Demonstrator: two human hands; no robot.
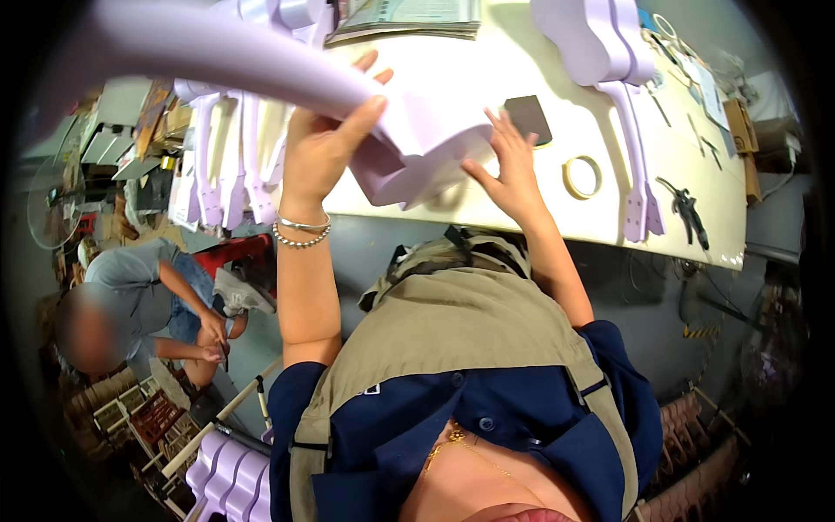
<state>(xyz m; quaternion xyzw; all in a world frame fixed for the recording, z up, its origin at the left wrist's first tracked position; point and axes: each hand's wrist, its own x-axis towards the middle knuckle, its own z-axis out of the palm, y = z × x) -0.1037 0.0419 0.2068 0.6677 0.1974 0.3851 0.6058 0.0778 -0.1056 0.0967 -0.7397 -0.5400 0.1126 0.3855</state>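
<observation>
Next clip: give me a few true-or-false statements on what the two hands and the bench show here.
1. The left hand grips a lilac guitar-shaped body. True.
2. The right hand holds the tape roll. False: the roll lies alone on the cream table; the hand lies on the lilac body.
3. A dark sanding block lies beyond the right hand. True.
4. The left wrist is bare. False: it wears bracelets.

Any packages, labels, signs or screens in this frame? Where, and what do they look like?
Printed sheets: table's far edge, flat stack, greenish-grey.
Paper slips: table's right end, small, white and blue.
Dark pad: by the right hand, flat; whether it is a screen is unclear.
</observation>
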